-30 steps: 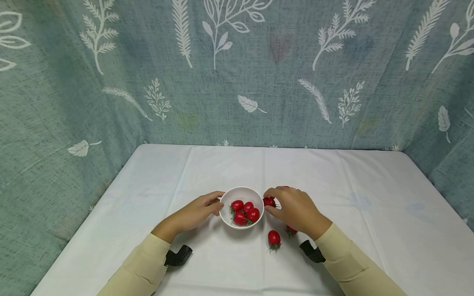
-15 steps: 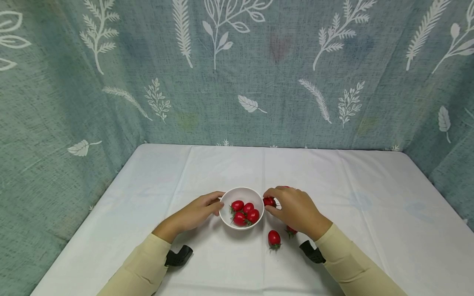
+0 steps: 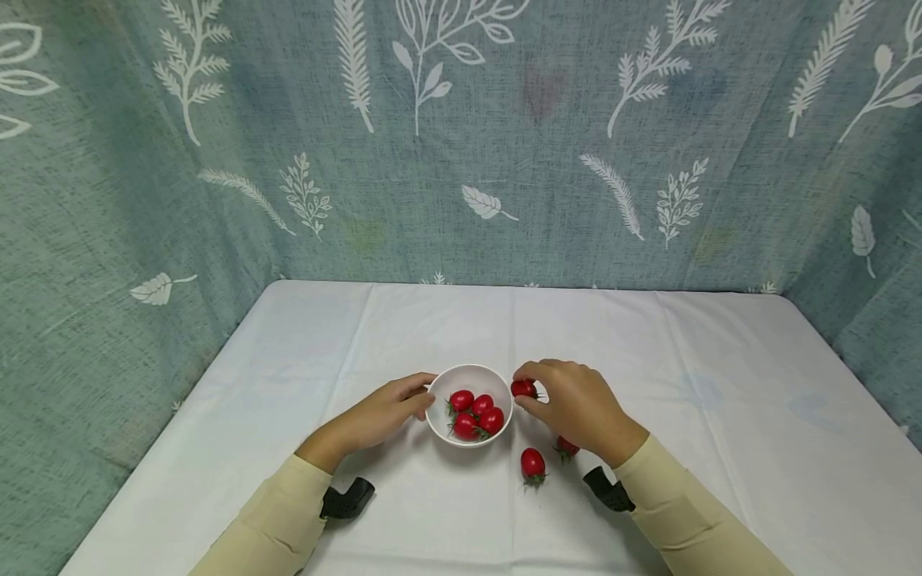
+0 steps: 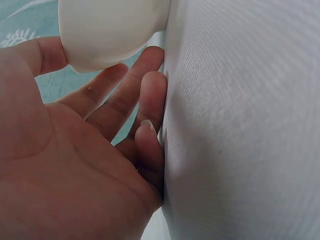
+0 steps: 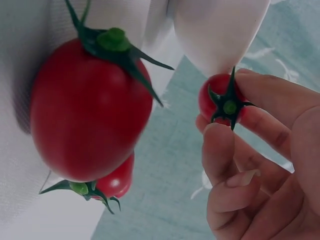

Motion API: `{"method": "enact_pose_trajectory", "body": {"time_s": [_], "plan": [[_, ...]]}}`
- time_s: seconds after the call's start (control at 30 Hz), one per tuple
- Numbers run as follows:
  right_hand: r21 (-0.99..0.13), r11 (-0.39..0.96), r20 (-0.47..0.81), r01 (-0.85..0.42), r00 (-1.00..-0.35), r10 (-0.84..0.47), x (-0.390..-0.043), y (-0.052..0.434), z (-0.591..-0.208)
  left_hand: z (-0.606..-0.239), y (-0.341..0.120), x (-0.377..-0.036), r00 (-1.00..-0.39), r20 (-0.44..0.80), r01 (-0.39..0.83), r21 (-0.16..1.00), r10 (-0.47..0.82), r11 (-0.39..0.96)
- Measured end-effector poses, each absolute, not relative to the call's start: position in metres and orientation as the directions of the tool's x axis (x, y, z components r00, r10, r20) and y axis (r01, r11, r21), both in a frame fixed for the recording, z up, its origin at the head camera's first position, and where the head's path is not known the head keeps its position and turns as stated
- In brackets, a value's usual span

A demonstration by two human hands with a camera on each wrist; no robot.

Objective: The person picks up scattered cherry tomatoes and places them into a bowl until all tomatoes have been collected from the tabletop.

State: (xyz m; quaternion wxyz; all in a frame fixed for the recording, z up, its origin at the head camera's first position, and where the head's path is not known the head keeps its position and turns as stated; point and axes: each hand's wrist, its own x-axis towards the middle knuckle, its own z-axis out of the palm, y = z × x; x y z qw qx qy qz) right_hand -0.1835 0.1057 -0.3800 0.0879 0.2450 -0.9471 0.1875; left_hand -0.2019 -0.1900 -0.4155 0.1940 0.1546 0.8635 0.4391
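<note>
Between the hands, white bowl in left hold, tomato in right pinch

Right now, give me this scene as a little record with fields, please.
Left hand: holds the left side of the white bowl
Right hand: pinches a cherry tomato beside the bowl's right side
Bowl contents: four cherry tomatoes visible
On white tablecloth: at least two loose cherry tomatoes
Backdrop: leaf-print fabric
</note>
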Motion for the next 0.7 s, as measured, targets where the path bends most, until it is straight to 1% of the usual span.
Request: {"method": "enact_pose_trajectory", "body": {"time_s": [0.33,0.57,0.7], "plan": [[-0.332,0.762,0.365,-0.556,-0.821,-0.440,-0.182,0.104,-0.377,-0.417,-0.192,-0.202,-0.876,-0.197,0.103,0.816,0.441,0.569],[-0.364,0.738,0.364,-0.568,-0.816,-0.449,-0.179,0.097,-0.378,-0.418,-0.193,-0.203,-0.872,-0.194,0.109,0.818,0.449,0.565],[-0.360,0.738,0.353,-0.571,-0.816,-0.458,-0.179,0.094,-0.377,-0.417,-0.192,-0.203,-0.870,-0.191,0.116,0.817,0.455,0.565]]}}
